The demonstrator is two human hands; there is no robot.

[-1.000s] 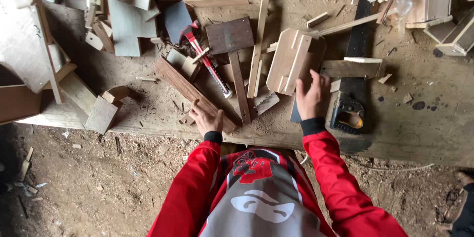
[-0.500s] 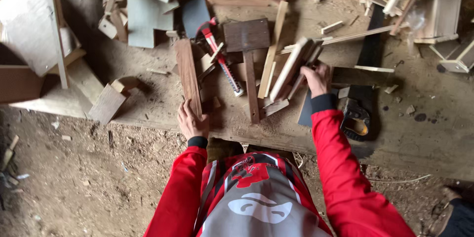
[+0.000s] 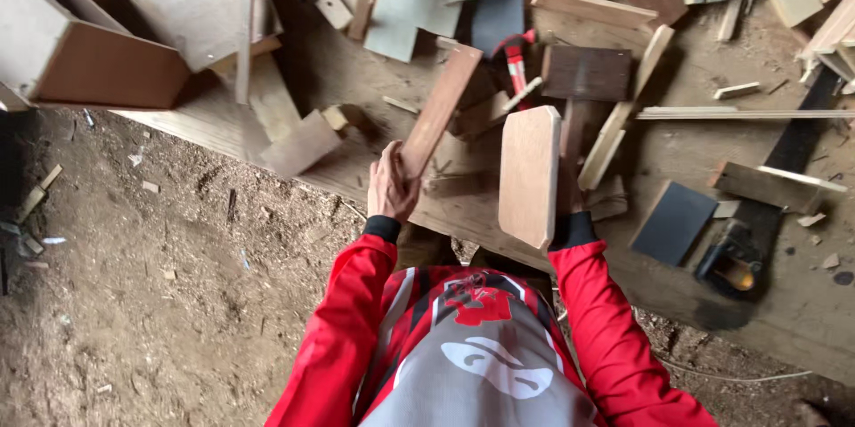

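Note:
My left hand point(image 3: 392, 185) grips the near end of a long reddish-brown wooden strip point(image 3: 440, 108), lifted and tilted away over the workbench point(image 3: 784, 302). A light rounded wooden board point(image 3: 529, 176) stands raised in front of my chest, held by my right hand point(image 3: 565, 195), which is mostly hidden behind it. Both red sleeves reach forward from the bottom of the view. Just beyond the board lies a wooden mallet point(image 3: 583, 80) with a dark square head.
Many wood offcuts and boards litter the workbench. A red-handled tool point(image 3: 515, 60) lies near the mallet. A dark square pad point(image 3: 673, 222) and a black power tool point(image 3: 744, 258) sit at right. An open wooden box point(image 3: 80, 53) is at upper left. Dirt floor point(image 3: 160, 302) lies below.
Both hands lifted their pieces off the bench: the left raised the dark strip, the right pulled the light rounded board toward me. The camera moved closer and shifted right.

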